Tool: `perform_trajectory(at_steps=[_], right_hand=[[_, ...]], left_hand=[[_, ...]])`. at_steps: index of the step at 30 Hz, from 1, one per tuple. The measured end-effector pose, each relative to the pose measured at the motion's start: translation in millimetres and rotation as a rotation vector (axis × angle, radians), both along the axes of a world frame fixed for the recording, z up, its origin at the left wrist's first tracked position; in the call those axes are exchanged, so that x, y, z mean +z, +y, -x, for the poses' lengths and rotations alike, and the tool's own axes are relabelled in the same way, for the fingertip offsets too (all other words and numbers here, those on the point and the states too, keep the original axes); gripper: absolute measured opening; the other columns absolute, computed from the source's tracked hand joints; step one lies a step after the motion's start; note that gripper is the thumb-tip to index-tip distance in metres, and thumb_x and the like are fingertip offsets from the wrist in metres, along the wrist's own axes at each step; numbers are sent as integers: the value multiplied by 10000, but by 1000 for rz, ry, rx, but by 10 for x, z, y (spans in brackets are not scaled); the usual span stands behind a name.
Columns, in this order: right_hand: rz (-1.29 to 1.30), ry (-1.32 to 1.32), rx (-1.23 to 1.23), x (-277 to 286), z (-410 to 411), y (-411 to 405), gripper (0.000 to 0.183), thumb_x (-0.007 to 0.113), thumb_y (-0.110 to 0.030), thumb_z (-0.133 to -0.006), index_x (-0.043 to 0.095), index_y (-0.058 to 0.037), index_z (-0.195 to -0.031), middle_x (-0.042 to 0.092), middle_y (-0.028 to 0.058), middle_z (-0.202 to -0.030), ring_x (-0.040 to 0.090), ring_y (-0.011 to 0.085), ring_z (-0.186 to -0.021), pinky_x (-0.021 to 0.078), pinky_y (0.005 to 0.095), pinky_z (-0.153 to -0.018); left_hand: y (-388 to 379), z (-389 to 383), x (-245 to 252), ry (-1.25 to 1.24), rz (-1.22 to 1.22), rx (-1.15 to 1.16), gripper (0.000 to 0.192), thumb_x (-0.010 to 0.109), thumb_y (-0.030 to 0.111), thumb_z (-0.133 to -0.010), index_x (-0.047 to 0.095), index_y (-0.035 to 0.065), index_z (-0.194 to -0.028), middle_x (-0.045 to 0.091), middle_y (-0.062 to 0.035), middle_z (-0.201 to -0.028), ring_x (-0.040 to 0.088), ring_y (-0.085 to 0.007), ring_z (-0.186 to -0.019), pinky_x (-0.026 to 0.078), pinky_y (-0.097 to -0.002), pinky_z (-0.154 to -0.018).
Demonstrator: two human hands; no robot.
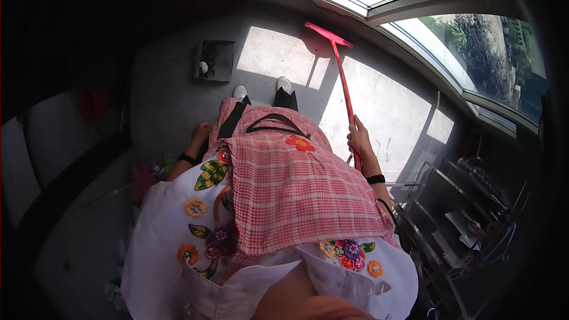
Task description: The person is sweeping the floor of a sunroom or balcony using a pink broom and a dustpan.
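Observation:
My right hand (361, 141) is wrapped around the red handle (343, 82) of a long cleaning tool, at the right side of my body. The tool's wide pink head (329, 34) is at the far end, by the foot of the window wall; whether it is a broom or a squeegee is not clear. The head casts a rounded shadow beside it. My left hand (202, 131) hangs at my left side by the pink checked apron (302, 186), fingers curled, with nothing visible in it.
A square, open-topped box (233, 60) with dark and white contents stands on the grey floor (169, 75) ahead. Framed windows (371, 17) run along the far right. A metal rack (438, 249) holding several items stands close at right. My white shoes (283, 83) are ahead.

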State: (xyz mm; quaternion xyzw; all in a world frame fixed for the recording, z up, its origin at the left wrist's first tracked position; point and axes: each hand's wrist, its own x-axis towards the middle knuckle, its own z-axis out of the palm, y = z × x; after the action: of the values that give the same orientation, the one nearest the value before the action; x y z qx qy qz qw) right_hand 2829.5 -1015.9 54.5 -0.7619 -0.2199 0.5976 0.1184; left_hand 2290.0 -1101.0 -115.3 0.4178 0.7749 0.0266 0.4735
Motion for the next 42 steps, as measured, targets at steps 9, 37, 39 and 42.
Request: perform_trajectory(at_steps=[9, 37, 39, 42], right_hand=[[47, -89, 286, -121, 244, -23, 553, 353, -174, -857, 188, -139, -1384, 421, 29, -573, 402, 141, -390, 380, 297, -343], [62, 55, 232, 485, 1251, 100, 500, 418, -195, -893, 269, -171, -1370, 402, -7, -557, 344, 80, -380, 304, 238, -329], [31, 31, 213, 268, 1518, 376, 502, 414, -193, -898, 258, -192, -1374, 401, 2, -594, 334, 74, -389, 288, 228, -327], [-39, 119, 168, -202, 1945, 930, 516, 395, -167, -886, 225, -170, -1373, 407, 27, -610, 358, 98, -381, 335, 233, -321]], left_hand=[[190, -193, 521, -55, -39, 193, 265, 513, 247, -728, 583, -6, -765, 596, -126, -651, 581, -221, -582, 437, -343, -560], [-458, 419, -342, -139, 71, 248, 185, 510, 207, -769, 586, 39, -752, 592, -63, -655, 579, -179, -557, 463, -302, -535], [-417, 421, -301, -20, 76, 170, 191, 509, 209, -766, 585, 35, -746, 592, -63, -652, 578, -179, -555, 463, -308, -540], [-353, 441, -148, -8, 34, 177, 196, 514, 215, -762, 588, 34, -746, 598, -64, -657, 578, -176, -556, 463, -316, -542]])
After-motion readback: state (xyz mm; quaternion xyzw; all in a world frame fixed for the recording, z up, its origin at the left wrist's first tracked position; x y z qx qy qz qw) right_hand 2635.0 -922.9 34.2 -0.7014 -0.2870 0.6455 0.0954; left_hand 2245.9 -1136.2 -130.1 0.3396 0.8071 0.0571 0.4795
